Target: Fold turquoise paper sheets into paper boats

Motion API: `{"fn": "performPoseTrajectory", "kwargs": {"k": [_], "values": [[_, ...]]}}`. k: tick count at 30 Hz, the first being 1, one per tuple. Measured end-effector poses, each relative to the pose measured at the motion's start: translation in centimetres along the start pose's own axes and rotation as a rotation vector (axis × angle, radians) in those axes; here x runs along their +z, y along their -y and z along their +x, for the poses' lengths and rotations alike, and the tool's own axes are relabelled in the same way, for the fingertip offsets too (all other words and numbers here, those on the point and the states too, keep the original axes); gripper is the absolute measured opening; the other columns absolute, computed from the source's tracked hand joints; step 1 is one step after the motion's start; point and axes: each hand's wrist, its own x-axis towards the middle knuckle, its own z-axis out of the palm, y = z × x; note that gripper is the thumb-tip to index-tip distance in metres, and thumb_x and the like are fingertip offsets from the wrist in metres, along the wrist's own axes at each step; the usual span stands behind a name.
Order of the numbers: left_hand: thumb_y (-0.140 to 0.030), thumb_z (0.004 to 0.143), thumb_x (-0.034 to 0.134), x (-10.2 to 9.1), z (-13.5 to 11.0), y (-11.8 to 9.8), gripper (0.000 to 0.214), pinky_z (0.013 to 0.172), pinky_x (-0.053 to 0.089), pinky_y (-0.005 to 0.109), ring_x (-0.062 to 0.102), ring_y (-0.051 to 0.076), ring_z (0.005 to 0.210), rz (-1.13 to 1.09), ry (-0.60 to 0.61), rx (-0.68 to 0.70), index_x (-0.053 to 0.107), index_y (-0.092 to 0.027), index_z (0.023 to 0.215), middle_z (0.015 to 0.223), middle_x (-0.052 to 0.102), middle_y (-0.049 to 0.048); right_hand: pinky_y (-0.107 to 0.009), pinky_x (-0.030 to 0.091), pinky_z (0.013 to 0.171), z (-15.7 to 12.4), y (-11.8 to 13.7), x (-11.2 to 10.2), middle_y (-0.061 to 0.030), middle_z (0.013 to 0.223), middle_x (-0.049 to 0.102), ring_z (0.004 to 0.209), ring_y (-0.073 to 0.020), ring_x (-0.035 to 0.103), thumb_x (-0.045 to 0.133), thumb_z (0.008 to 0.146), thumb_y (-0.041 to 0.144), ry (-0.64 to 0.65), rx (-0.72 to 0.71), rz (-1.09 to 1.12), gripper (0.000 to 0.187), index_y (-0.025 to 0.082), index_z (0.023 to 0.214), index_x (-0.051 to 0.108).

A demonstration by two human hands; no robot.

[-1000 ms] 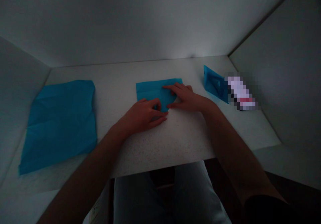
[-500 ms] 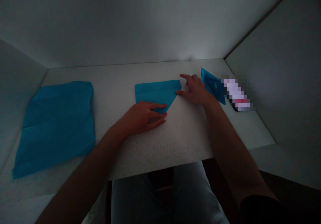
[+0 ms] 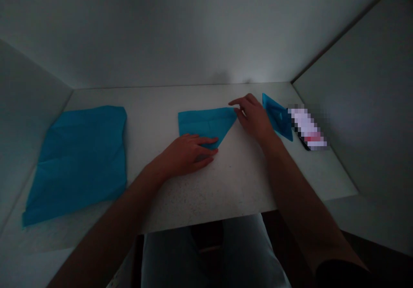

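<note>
A folded sheet of blue paper [image 3: 206,122] lies on the white tabletop, its right side slanting down from a pointed upper right corner. My left hand [image 3: 189,154] rests on its lower edge with the fingers spread, covering part of that edge. At the upper right corner, my right hand [image 3: 253,116] has thumb and index finger closed on the paper. Just right of this hand stands a small folded blue paper piece [image 3: 278,116], tilted and partly hidden behind it.
A large creased blue sheet [image 3: 80,163] lies on the left of the table [image 3: 151,107]. A phone with a lit, blurred screen [image 3: 308,129] is at the right. White walls enclose the back and both sides. My legs are below the front edge.
My right thumb and index finger have come together at the paper's upper right corner, which now looks more pointed. My left hand stays on the lower edge. The view has shifted slightly.
</note>
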Motion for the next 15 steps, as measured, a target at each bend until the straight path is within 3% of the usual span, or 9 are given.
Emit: {"fn": "performPoseTrajectory", "kwargs": {"k": [3, 6, 12, 15], "values": [[-0.031, 0.110, 0.066, 0.2, 0.0, -0.1, 0.033, 0.110, 0.059, 0.054, 0.074, 0.034, 0.134, -0.028, -0.007, -0.002, 0.080, -0.031, 0.139, 0.165, 0.066, 0.0067, -0.042, 0.057, 0.088, -0.1, 2.1, 0.6, -0.0116, 0.120, 0.067, 0.093, -0.0252, 0.065, 0.055, 0.109, 0.038, 0.213, -0.187, 0.188, 0.029, 0.025, 0.126, 0.074], [-0.026, 0.104, 0.072, -0.1, -0.1, 0.3, 0.041, 0.113, 0.058, 0.051, 0.073, 0.033, 0.135, -0.095, -0.020, -0.003, 0.076, -0.029, 0.145, 0.159, 0.070, 0.0089, -0.040, 0.057, 0.083, -0.5, 2.8, 1.5, -0.0093, 0.115, 0.070, 0.093, -0.0247, 0.066, 0.069, 0.102, 0.047, 0.414, -0.214, 0.287, 0.033, 0.026, 0.126, 0.073], [-0.018, 0.083, 0.083, -2.0, -1.5, 2.0, 0.061, 0.113, 0.053, 0.053, 0.069, 0.034, 0.128, -0.029, -0.065, -0.104, 0.075, -0.028, 0.143, 0.145, 0.074, 0.0091, -0.043, 0.059, 0.084, -0.6, 1.9, 1.6, -0.0104, 0.118, 0.070, 0.097, -0.0273, 0.066, 0.074, 0.096, 0.047, 0.465, -0.164, 0.316, 0.043, 0.025, 0.134, 0.071], [-0.019, 0.082, 0.081, -2.5, -1.8, 2.1, 0.064, 0.115, 0.049, 0.054, 0.066, 0.036, 0.133, 0.034, -0.065, -0.158, 0.073, -0.027, 0.145, 0.145, 0.073, 0.0109, -0.044, 0.059, 0.085, -0.4, 1.7, 1.5, -0.0129, 0.126, 0.068, 0.097, -0.0274, 0.065, 0.078, 0.093, 0.048, 0.434, -0.143, 0.309, 0.043, 0.023, 0.128, 0.072]]}}
